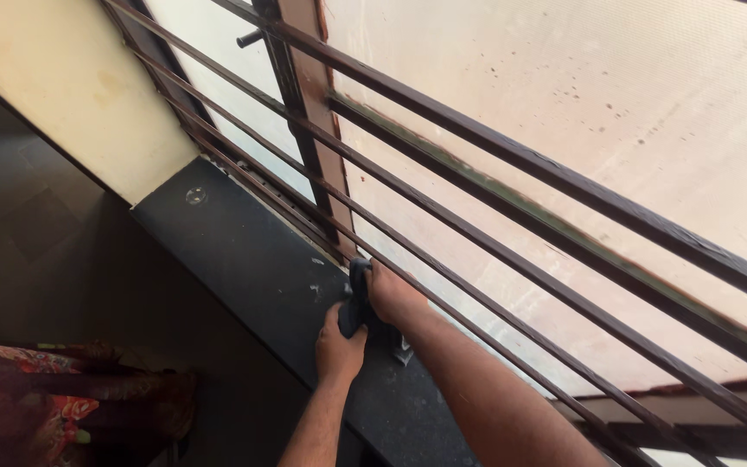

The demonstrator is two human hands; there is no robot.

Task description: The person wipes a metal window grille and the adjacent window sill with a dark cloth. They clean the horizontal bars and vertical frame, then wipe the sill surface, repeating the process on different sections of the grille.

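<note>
Where pale frosted panes (581,104) fill the upper right, crossed by dark slanting bars (512,151) and split by a brown frame post (309,112). Below them, running diagonally, a black sill (244,251), speckled pale near the hands. Beside it, a cream wall (71,86); lower left, red patterned fabric (36,389). On the sill by the lowest bar, left hand (340,350) closed on a dark cloth (358,298); right hand (395,298) gripping the same cloth from the other side, touching the bar.
</note>
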